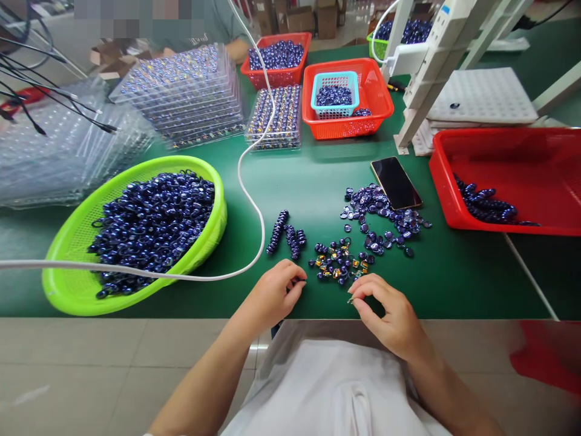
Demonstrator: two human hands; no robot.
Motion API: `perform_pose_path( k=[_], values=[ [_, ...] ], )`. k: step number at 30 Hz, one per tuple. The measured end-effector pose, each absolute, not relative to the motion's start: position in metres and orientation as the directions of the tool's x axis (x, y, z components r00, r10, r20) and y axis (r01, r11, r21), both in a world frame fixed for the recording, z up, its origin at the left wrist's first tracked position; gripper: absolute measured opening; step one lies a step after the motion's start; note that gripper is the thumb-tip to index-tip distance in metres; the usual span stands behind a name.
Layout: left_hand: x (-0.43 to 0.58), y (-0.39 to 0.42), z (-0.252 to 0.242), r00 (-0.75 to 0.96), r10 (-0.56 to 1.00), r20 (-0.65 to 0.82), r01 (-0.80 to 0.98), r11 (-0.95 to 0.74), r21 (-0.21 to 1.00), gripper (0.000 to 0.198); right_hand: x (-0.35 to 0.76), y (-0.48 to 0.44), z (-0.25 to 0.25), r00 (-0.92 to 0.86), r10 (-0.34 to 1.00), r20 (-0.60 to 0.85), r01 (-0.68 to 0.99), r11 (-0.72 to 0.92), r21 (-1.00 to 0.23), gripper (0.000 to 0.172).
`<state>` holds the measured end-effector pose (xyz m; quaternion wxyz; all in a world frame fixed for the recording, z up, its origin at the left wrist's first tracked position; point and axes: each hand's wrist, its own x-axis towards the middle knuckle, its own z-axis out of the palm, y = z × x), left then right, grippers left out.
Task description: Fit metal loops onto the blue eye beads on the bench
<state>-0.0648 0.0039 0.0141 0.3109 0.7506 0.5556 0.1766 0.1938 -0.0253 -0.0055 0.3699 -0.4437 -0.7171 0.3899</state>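
Note:
My left hand (276,292) is pinched closed on a small dark piece by the table's front edge, its kind too small to tell. Between thumb and forefinger, my right hand (390,312) grips a tiny metallic part (350,300). Just beyond the hands lies a loose pile of dark blue shiny pieces with gold-coloured parts (340,261). Short stacked rows of dark blue ring-like pieces (277,232) rest beyond my left hand. Farther right, flat dark blue caps (373,201) are scattered beside a phone (396,183).
A green basket (218,227) full of dark blue pieces stands left, with a white cable (247,188) running across it. Red baskets (384,97) and stacked clear trays (181,100) line the back. A red bin (512,136) stands right, near a white post (431,79). Another person sits opposite.

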Motion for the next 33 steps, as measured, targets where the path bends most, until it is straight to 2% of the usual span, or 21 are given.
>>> perform_pose_path(
  k=[3,6,11,16,23,27,30,33],
  values=[
    [-0.056,0.0,0.008,0.236,0.972,0.016,0.629,-0.165,0.76,0.012,0.191,-0.025,-0.006,-0.299,0.938,0.177,0.353,0.281,-0.892,0.012],
    [-0.04,-0.005,0.002,0.192,0.979,0.072,0.49,-0.159,0.857,0.011,0.182,-0.024,-0.004,-0.288,0.925,0.249,0.345,0.342,-0.874,0.013],
    [-0.012,-0.009,0.0,0.135,0.991,0.013,0.32,-0.056,0.946,0.01,0.168,-0.021,-0.001,-0.342,0.852,0.395,0.34,0.505,-0.793,0.018],
    [-0.002,-0.006,0.0,0.023,0.999,-0.023,0.249,0.017,0.968,0.008,0.171,-0.021,-0.004,-0.372,0.834,0.408,0.419,0.543,-0.728,0.021],
    [-0.003,-0.003,-0.004,0.084,0.993,-0.08,0.207,0.061,0.976,0.011,0.181,-0.023,-0.011,-0.426,0.788,0.444,0.449,0.61,-0.653,0.025],
    [-0.005,-0.003,-0.004,0.167,0.967,-0.194,0.075,0.184,0.98,0.022,0.182,-0.021,-0.011,-0.448,0.757,0.475,0.445,0.65,-0.616,0.028],
    [-0.008,-0.004,-0.004,0.228,0.939,-0.256,-0.01,0.265,0.964,0.03,0.182,-0.02,-0.008,-0.441,0.757,0.483,0.417,0.649,-0.637,0.027],
    [-0.01,-0.006,-0.005,0.224,0.938,-0.265,-0.023,0.277,0.961,0.027,0.183,-0.02,-0.003,-0.4,0.815,0.419,0.353,0.559,-0.75,0.022]
  ],
)
